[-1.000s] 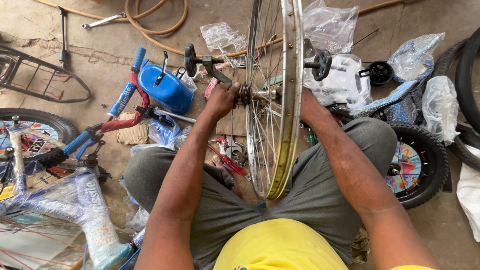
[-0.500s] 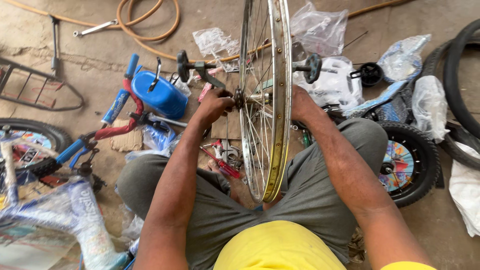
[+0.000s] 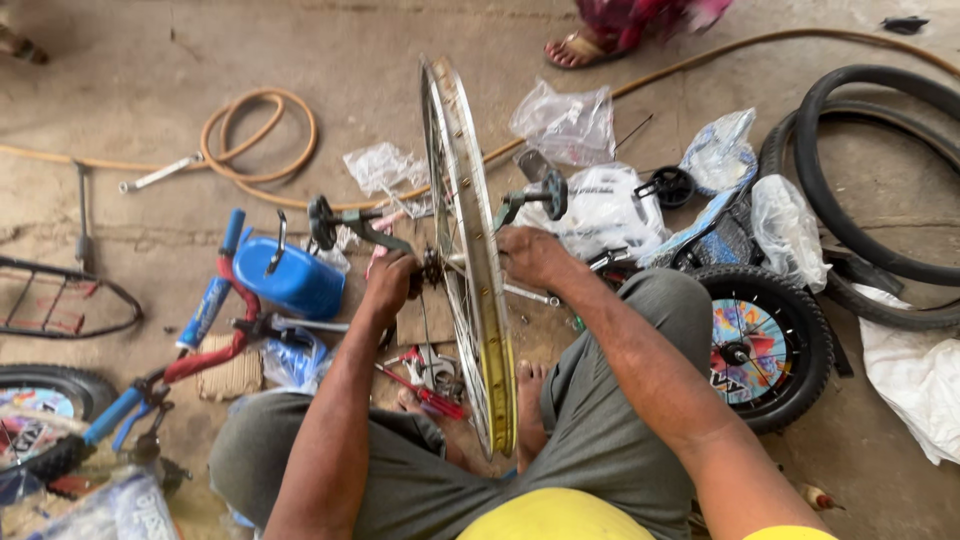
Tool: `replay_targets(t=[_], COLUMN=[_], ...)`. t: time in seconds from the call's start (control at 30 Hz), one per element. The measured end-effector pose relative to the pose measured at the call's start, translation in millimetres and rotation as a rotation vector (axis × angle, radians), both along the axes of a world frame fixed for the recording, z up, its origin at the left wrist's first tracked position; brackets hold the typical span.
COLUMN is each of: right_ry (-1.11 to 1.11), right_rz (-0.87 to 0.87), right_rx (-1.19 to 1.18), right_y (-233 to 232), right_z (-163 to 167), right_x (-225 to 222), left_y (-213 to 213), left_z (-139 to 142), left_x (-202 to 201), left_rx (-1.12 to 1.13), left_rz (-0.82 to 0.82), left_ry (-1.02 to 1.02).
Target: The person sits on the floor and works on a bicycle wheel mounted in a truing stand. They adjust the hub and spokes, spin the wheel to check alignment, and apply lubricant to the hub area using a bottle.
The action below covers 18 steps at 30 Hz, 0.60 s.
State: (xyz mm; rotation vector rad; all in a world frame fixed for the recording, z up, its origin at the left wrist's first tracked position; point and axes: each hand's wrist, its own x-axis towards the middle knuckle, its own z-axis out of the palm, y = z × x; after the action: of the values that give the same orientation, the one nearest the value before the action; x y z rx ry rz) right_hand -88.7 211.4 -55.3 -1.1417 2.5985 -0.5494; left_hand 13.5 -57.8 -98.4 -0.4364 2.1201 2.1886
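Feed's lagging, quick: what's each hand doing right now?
Left hand: closed on the wheel hub.
Right hand: closed at the hub's other side.

The person wore grey trousers [image 3: 590, 440] across the lower middle of the frame and a yellow shirt [image 3: 560, 517] at the bottom edge. Both forearms were bare, without sleeves. The left hand [image 3: 390, 283] and right hand [image 3: 530, 256] were bare, as were the feet [image 3: 528, 400].

gold wheel rim [image 3: 497, 372], blue can [image 3: 292, 278], red handlebar [image 3: 222, 345]

Crumpled clear plastic bags [image 3: 566, 122] beyond the wheel, white printed bag [image 3: 603, 210] beside them
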Motion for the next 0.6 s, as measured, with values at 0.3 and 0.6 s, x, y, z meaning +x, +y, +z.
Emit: replay_targets(t=[0.3,0.6], right_ry=[-0.043,-0.18], right_rz=[-0.025,-0.121], right_rx=[0.02,0.014], right_y=[-4,8], right_z=[0,-10], right_x=[2,-1], left_y=[4,2], left_z=[33,11], left_x=[7,-4], left_rx=[-0.062,-0.121], left_rz=[0.028,-0.113], left_ry=[-0.091,-0.033])
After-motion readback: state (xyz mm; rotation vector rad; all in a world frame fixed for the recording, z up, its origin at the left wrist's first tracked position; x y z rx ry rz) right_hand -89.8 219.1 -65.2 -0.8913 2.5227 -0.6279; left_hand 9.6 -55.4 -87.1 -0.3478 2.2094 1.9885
